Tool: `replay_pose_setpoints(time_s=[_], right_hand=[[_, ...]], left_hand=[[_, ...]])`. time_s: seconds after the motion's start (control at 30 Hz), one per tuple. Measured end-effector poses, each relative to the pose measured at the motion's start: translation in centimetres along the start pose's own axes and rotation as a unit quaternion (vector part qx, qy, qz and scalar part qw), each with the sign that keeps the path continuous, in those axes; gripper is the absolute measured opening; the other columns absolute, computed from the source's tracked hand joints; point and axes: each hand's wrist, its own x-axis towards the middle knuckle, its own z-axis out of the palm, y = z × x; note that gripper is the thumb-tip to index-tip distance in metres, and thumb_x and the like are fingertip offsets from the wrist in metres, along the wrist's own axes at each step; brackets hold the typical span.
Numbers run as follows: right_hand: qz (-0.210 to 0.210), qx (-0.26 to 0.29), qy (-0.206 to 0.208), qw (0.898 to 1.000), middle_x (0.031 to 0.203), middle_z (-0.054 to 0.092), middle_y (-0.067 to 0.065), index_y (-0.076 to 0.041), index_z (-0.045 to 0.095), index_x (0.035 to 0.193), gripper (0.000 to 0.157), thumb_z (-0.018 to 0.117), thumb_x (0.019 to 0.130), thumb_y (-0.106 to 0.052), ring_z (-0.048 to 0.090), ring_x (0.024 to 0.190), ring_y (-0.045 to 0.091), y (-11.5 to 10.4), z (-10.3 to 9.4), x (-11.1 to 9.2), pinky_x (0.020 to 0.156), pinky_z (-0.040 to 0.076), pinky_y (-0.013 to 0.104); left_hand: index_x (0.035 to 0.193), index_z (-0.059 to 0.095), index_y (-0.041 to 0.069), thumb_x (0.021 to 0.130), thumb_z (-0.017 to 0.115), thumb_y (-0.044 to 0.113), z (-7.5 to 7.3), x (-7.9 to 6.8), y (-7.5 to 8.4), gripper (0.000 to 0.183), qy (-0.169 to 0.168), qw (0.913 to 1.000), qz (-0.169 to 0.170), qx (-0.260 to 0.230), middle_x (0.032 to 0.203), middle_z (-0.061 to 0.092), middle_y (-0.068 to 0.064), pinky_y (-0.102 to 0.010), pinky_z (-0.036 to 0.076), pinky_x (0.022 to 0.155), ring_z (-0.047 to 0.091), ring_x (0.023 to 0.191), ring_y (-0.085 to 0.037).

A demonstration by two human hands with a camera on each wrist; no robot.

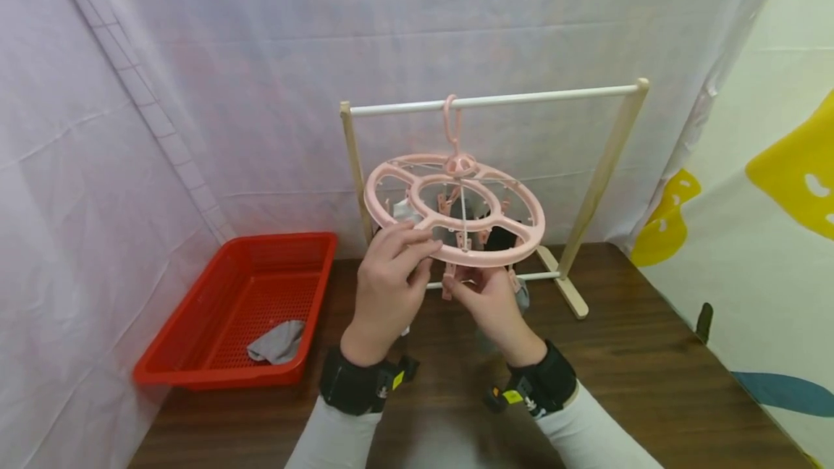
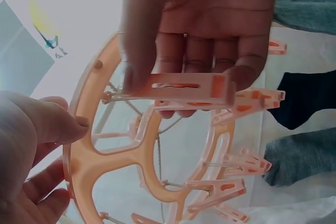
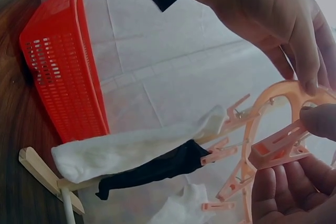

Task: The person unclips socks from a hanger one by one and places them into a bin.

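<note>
Just under the rim, near 6 o'clock on the round, spoked hanger of pale pink plastic (image 1: 489, 259), a slim, slotted pink plastic peg (image 2: 189, 95). Pinched between thumb and fingers of the bare right hand (image 1: 491, 300), with digits drawn in on both sides; no cloth to be seen between its tips. Long axis running roughly downward, away from the rim. From the middle of the right hand, between 9 and 10 o'clock; from the bare left hand (image 1: 391, 273), at 3 o'clock, near. On the rim at about 7 o'clock, a second pinch, from the left thumb and fingers.

On other pink pegs (image 3: 218, 153), at about 9 o'clock in the right wrist view, a long white fabric sock (image 3: 139, 145) and a slimmer black fabric sock (image 3: 157, 169). At 12 o'clock, a pink plastic hook (image 1: 448, 121) over the white rod (image 1: 547, 98) of a wooden-posted rack (image 1: 596, 187). At 8 o'clock, well apart from both hands, a red perforated plastic basket (image 1: 247, 302), with a crumpled grey cloth (image 1: 279, 342) inside, nearer to the left hand. Underneath, a dark brown wood-grain table (image 1: 619, 353).
</note>
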Motion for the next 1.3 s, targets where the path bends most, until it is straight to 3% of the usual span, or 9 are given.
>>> replay_pose_setpoints(time_s=[0.2, 0.37, 0.6, 0.7, 0.77, 0.9, 1.0, 1.13, 1.3], right_hand=[[0.009, -0.016, 0.005, 1.0, 0.089, 0.059, 0.018, -0.003, 0.06, 0.119, 0.034, 0.071, 0.087, -0.009, 0.063, 0.079, 0.024, -0.1, 0.0, -0.2, 0.067, 0.057, 0.032], [0.017, -0.017, -0.007, 1.0, 0.089, 0.06, 0.019, -0.004, 0.06, 0.115, 0.03, 0.07, 0.088, -0.013, 0.063, 0.08, 0.027, -0.4, -0.1, -0.1, 0.069, 0.058, 0.035], [0.017, -0.092, -0.023, 0.995, 0.09, 0.069, 0.015, -0.011, 0.065, 0.11, 0.023, 0.07, 0.088, -0.01, 0.067, 0.085, 0.029, -1.5, -0.5, 0.1, 0.072, 0.058, 0.036], [0.015, -0.165, -0.029, 0.986, 0.089, 0.07, 0.005, -0.017, 0.064, 0.112, 0.029, 0.074, 0.085, -0.017, 0.068, 0.082, 0.019, -1.9, -0.7, -0.1, 0.069, 0.057, 0.03], [0.01, -0.226, -0.046, 0.973, 0.088, 0.069, -0.001, -0.02, 0.064, 0.109, 0.029, 0.076, 0.083, -0.02, 0.067, 0.079, 0.012, -2.0, -1.0, -0.2, 0.068, 0.057, 0.029], [-0.001, -0.352, -0.094, 0.931, 0.085, 0.068, -0.008, -0.022, 0.066, 0.102, 0.026, 0.079, 0.079, -0.026, 0.065, 0.076, 0.005, -3.5, -1.5, -0.6, 0.069, 0.055, 0.029], [0.005, -0.394, -0.122, 0.911, 0.086, 0.068, -0.009, -0.022, 0.069, 0.101, 0.025, 0.079, 0.079, -0.03, 0.064, 0.076, 0.005, -5.2, -2.1, -1.1, 0.07, 0.053, 0.029], [-0.005, -0.392, -0.143, 0.909, 0.093, 0.067, -0.013, -0.027, 0.068, 0.102, 0.024, 0.079, 0.08, -0.028, 0.063, 0.08, 0.005, -7.2, -3.3, -1.6, 0.072, 0.054, 0.029], [-0.089, -0.366, -0.159, 0.913, 0.101, 0.066, -0.015, -0.03, 0.066, 0.107, 0.032, 0.08, 0.079, -0.023, 0.061, 0.085, 0.003, -8.8, -5.0, -2.1, 0.073, 0.055, 0.027]], left_hand=[[0.096, 0.077, 0.008, 0.084, 0.071, 0.006, 0.5, -0.1, 0.2, 0.014, 0.013, 0.9997, 0.011, 0.015, 0.101, 0.073, -0.009, -0.039, 0.042, 0.105, 0.061, 0.112, -0.031], [0.094, 0.077, 0.008, 0.084, 0.07, 0.004, 0.6, -0.1, 0.2, 0.013, 0.025, 0.9995, 0.01, 0.014, 0.1, 0.073, -0.01, -0.037, 0.043, 0.104, 0.061, 0.11, -0.033], [0.094, 0.077, 0.007, 0.084, 0.07, 0.003, 0.7, -0.2, 0.2, 0.013, 0.033, 0.9994, -0.003, 0.01, 0.101, 0.073, -0.01, -0.037, 0.043, 0.104, 0.061, 0.111, -0.033], [0.094, 0.077, 0.007, 0.085, 0.07, 0.005, 0.7, -0.3, 0.2, 0.012, 0.033, 0.9994, -0.007, 0.007, 0.102, 0.072, -0.01, -0.036, 0.042, 0.104, 0.06, 0.112, -0.031], [0.094, 0.077, 0.007, 0.086, 0.07, 0.006, 0.6, -0.3, 0.2, 0.011, 0.038, 0.9993, -0.006, 0.004, 0.101, 0.072, -0.011, -0.036, 0.043, 0.103, 0.06, 0.112, -0.03], [0.093, 0.077, 0.006, 0.085, 0.07, 0.004, 0.7, -0.3, 0.0, 0.01, 0.048, 0.9989, -0.004, -0.003, 0.1, 0.072, -0.011, -0.037, 0.044, 0.102, 0.061, 0.109, -0.033], [0.092, 0.077, 0.006, 0.085, 0.071, 0.005, 0.7, -0.3, -0.1, 0.009, 0.054, 0.9985, -0.007, -0.01, 0.1, 0.072, -0.011, -0.037, 0.043, 0.103, 0.062, 0.109, -0.033], [0.092, 0.077, 0.006, 0.085, 0.071, 0.007, 0.6, -0.3, -0.3, 0.009, 0.058, 0.998, -0.016, -0.021, 0.1, 0.072, -0.01, -0.036, 0.043, 0.103, 0.061, 0.111, -0.032], [0.095, 0.077, 0.007, 0.085, 0.073, 0.009, 0.5, -0.4, -0.6, 0.012, 0.058, 0.9973, -0.033, -0.029, 0.101, 0.072, -0.01, -0.035, 0.043, 0.103, 0.061, 0.113, -0.027]])
